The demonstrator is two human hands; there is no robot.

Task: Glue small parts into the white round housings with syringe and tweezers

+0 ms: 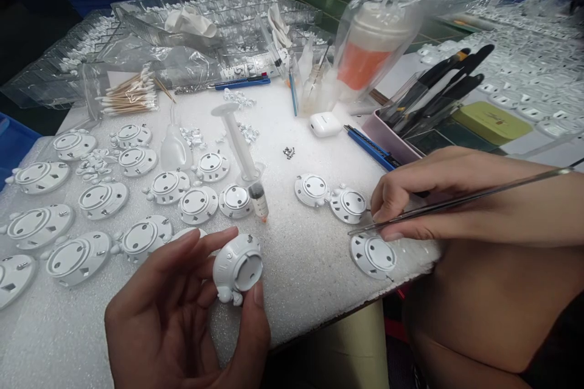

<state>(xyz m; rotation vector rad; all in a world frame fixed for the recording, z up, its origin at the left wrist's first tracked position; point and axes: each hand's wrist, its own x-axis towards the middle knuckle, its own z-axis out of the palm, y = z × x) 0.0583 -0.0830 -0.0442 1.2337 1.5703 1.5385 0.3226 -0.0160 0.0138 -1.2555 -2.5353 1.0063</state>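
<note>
My left hand (159,322) pinches a small white round plastic piece (232,264) between thumb and fingers, tilted so its recessed disc faces right. A little bump-shaped figure sticks out at its lower edge. In my right hand (424,197) lies a pair of thin metal tweezers (438,202), tips pointing left above the foam sheet. Beneath the tips sits a white dish-shaped piece (376,255), with another similar piece (348,202) just left of my fingers. A syringe (246,161) with dark contents and an orange tip lies beyond my left hand.
Several white pieces (103,199) spread across the left of the foam sheet (296,279). Small dark bits (288,152) lie mid-table. Behind are cotton swabs (130,94), a white case (325,124), a bagged cup (365,55), clear trays (219,6) and a pink box (387,137) of tools.
</note>
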